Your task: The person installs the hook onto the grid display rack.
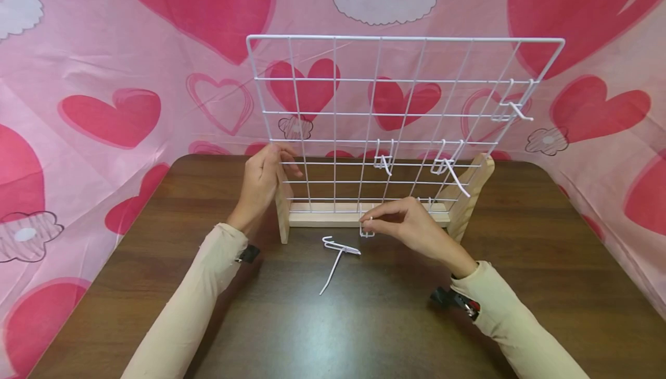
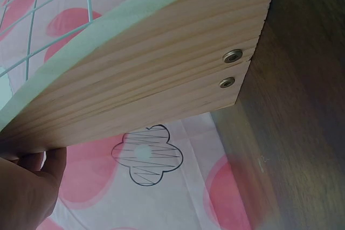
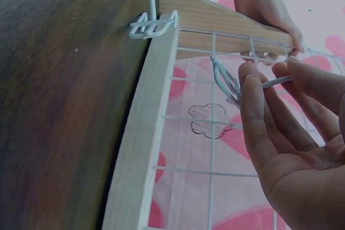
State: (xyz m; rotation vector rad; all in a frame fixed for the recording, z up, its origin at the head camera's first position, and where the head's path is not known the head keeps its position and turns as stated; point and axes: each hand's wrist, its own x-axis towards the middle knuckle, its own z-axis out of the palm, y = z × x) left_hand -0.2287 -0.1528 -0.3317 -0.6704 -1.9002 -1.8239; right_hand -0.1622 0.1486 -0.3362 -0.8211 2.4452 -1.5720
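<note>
Here a hook point(image 3: 226, 75), likely light, stiff and slick, is pinched by its prong point(image 3: 276, 82), seemingly the best hold, in the right hand point(image 1: 413, 226), the grid point(image 1: 335, 113) just beyond, its wooden end point(image 1: 282, 211) clasped by the left hand point(image 1: 262, 175).

Wire grid point(image 1: 369, 114) before you, hung hooks point(image 1: 456, 178) on its centre and right, loose hook point(image 1: 340, 248) on table point(image 1: 312, 333) before it

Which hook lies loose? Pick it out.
The white hook in front of the rack, its prong pointing toward the person. Only it rests on the table; the right hand pinches another, the other hooks hang on the rack.
</note>
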